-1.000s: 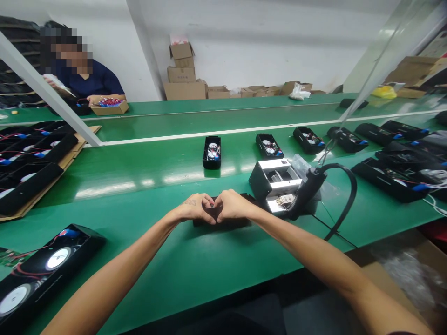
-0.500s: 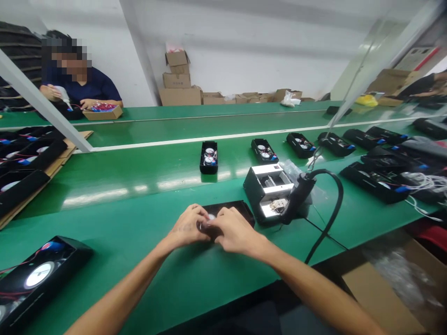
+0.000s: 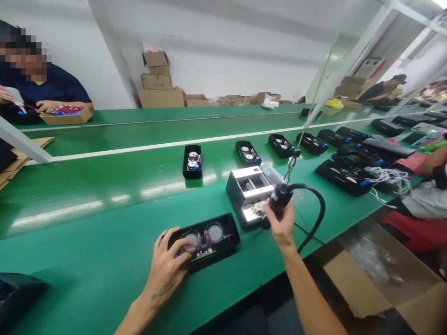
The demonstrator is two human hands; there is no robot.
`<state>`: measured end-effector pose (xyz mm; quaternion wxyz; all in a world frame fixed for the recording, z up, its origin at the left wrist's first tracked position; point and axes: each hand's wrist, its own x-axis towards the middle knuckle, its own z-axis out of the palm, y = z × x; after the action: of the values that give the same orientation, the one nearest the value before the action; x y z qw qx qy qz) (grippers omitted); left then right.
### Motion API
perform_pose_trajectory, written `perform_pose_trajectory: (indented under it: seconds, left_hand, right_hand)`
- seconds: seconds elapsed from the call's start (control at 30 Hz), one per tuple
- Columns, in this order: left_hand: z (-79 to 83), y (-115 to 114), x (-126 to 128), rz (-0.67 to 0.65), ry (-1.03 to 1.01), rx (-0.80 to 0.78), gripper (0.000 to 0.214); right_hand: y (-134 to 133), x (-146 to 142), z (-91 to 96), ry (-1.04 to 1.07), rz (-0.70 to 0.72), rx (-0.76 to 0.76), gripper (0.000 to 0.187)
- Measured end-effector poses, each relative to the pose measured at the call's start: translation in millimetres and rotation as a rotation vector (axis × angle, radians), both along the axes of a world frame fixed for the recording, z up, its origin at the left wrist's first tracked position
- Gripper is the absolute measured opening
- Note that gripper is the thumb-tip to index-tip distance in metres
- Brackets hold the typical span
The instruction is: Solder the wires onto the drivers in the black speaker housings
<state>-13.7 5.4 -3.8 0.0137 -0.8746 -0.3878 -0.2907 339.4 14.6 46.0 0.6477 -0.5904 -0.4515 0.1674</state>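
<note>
In front of me lies an open black speaker housing (image 3: 223, 235), with two round speaker drivers, red wires and a small circuit board inside. My left hand (image 3: 169, 258) grips its left end, the fingers reaching in over the edge. My right hand (image 3: 282, 224) is wrapped round a black electric screwdriver (image 3: 280, 197), which hangs from a metal hook and has a thick black cable. Right behind the housing stands a black and silver screw feeder (image 3: 251, 184). The screwdriver's lower end is beside the feeder's front, and its tip is hard to make out.
More open speaker housings (image 3: 193, 162) stand in a row along the green bench (image 3: 115, 251), with several crowded at the right beside white cables (image 3: 387, 179). A co-worker (image 3: 63, 86) sits across at the left. A cardboard box (image 3: 356, 279) with clear plastic is below right.
My right hand has left the housing and taken hold of the screwdriver. My left hand has shifted to the housing's left end, uncovering its inside. The view has turned right.
</note>
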Motion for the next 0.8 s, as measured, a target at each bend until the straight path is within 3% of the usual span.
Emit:
perform_pose_trajectory:
  seconds: [0.1, 0.2, 0.33, 0.4, 0.63, 0.73, 0.8]
  left_hand:
    - [-4.4, 8, -2, 0.028, 0.02, 0.008, 0.014]
    - [-11.2, 20, -4, 0.026, 0.032, -0.002, 0.013]
    - [-15.4, 37, -4, -0.026, 0.016, -0.008, 0.012]
    - [-14.6, 42, -3, -0.054, 0.001, -0.017, 0.01]
    - [-14.1, 44, -1, -0.063, -0.008, -0.032, 0.01]
    - [-14.1, 41, 2, -0.048, -0.009, -0.022, 0.011]
    - [-12.8, 38, 5, -0.037, -0.011, -0.024, 0.013]
  right_hand:
    - [-1, -3, 1.9, 0.04, 0.071, -0.057, 0.039]
    - [-1, 4, 18.2, 0.124, 0.088, -0.042, 0.036]
    - [-4, 13, 50.9, 0.197, -0.042, 0.308, 0.033]
    - [-3, 10, 61.8, 0.171, -0.063, 0.409, 0.033]
    - [8, -7, 63.0, 0.114, 0.07, 0.222, 0.03]
    - [0, -14, 66.9, 0.13, 0.217, 0.128, 0.028]
    - [-9, -26, 68.2, 0.184, 0.325, 0.153, 0.027]
